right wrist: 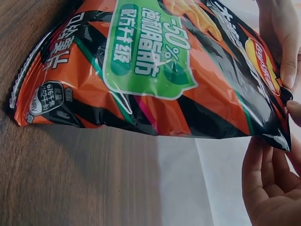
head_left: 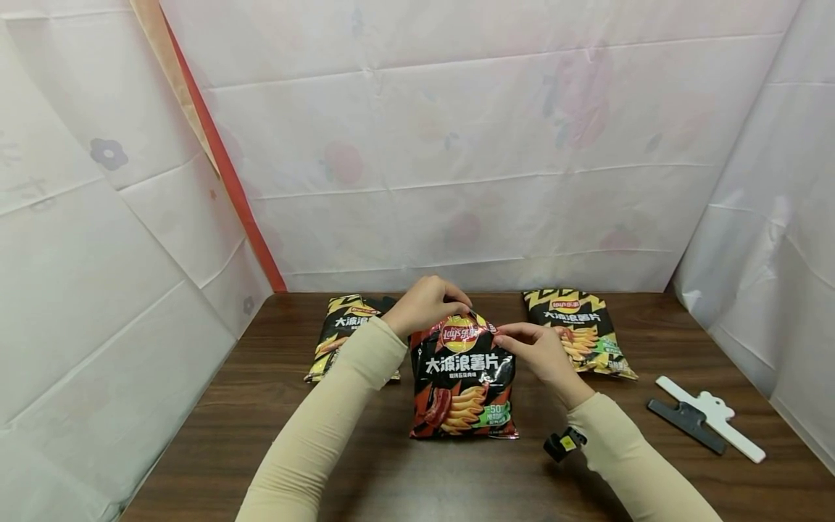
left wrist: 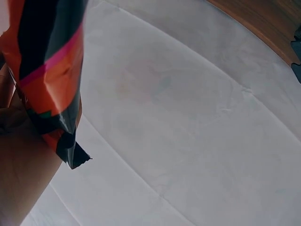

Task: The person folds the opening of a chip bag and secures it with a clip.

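Observation:
A red and black potato chip bag [head_left: 459, 391] is held upright at the middle of the table, its lower edge at or near the wood. My left hand [head_left: 427, 304] pinches its top edge near the middle. The top right corner is pinched between thumb and fingers of my right hand [head_left: 541, 351]. Close up in the right wrist view, the right hand [right wrist: 273, 188] and left hand [right wrist: 282, 42] both meet at the top end of the chip bag [right wrist: 207, 101]. Only a side of the bag [left wrist: 54, 80] shows in the left wrist view.
Two yellow and black chip bags lie behind, one at left [head_left: 333, 337], partly hidden by my left arm, and one at right [head_left: 580, 333]. On the right lie a white bag clip [head_left: 740, 438] and a black bag clip [head_left: 675, 420]. Printed white cloth [head_left: 457, 145] hangs around the table.

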Demonstrator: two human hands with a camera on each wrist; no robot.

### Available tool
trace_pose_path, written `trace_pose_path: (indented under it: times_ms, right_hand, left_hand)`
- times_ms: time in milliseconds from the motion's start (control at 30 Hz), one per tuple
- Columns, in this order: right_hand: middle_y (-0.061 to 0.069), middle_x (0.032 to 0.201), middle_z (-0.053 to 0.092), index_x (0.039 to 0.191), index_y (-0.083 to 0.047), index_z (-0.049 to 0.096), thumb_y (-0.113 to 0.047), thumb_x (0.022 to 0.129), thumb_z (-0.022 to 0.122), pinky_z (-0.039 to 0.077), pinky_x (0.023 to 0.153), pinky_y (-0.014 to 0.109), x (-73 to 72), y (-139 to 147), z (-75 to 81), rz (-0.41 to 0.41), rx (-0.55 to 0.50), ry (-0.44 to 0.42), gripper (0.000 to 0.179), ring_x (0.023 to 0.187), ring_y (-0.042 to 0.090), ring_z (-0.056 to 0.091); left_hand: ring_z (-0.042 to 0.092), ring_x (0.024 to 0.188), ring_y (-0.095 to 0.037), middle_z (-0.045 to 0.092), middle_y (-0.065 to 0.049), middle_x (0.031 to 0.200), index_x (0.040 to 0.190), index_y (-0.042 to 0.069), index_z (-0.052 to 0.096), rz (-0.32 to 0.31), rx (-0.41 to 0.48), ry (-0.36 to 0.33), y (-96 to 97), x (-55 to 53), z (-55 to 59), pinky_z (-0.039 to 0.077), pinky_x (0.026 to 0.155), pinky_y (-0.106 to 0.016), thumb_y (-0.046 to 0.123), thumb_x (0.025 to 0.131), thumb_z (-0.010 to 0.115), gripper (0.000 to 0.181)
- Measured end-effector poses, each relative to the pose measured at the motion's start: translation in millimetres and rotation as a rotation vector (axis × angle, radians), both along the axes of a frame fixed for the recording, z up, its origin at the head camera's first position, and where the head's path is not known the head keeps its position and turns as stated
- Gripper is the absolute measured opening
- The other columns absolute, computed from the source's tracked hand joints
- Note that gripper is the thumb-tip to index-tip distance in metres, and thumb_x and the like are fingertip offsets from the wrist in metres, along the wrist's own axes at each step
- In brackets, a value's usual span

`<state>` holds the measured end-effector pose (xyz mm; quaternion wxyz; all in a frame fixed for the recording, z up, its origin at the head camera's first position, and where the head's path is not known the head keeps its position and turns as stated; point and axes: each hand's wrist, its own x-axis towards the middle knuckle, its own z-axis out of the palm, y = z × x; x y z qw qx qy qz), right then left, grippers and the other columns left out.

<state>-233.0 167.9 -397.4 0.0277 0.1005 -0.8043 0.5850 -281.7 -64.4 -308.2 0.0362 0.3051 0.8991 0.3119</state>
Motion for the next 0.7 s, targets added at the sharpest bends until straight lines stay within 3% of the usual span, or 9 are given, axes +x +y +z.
trace_pose_path:
  times_ms: [367, 600, 700]
  right_hand:
    - [0.012, 0.106, 0.073, 0.108, -0.002, 0.073, -0.024, 0.089, 0.074, 0.052, 0.079, 0.025, 0.1, -3.7, -0.3, -0.015, 0.006, 0.011, 0.03, 0.087, 0.003, 0.065]
    - [0.01, 0.106, 0.074, 0.107, -0.002, 0.074, -0.025, 0.092, 0.07, 0.051, 0.08, 0.023, -1.2, -2.6, -1.7, -0.006, 0.039, 0.057, 0.028, 0.089, 0.0, 0.064]
    - [0.009, 0.105, 0.074, 0.107, -0.002, 0.074, -0.025, 0.093, 0.069, 0.051, 0.081, 0.022, -1.4, -2.2, -1.3, 0.004, 0.043, 0.068, 0.027, 0.089, -0.001, 0.064]
  left_hand:
    - [0.046, 0.054, -0.008, 0.076, -0.002, 0.101, 0.104, 0.014, 0.078, 0.0, 0.006, -0.009, -2.1, -1.7, -1.3, 0.04, 0.057, -0.022, 0.019, 0.096, 0.065, 0.016]
    - [0.039, 0.048, -0.009, 0.075, -0.002, 0.103, 0.104, 0.014, 0.077, -0.006, 0.011, -0.014, -4.2, -1.6, -0.9, 0.036, 0.052, -0.023, 0.019, 0.096, 0.065, 0.016]
    - [0.042, 0.051, -0.008, 0.075, -0.002, 0.103, 0.103, 0.014, 0.078, -0.012, 0.005, 0.0, -4.7, -1.8, -0.2, 0.037, 0.054, -0.022, 0.018, 0.096, 0.065, 0.015]
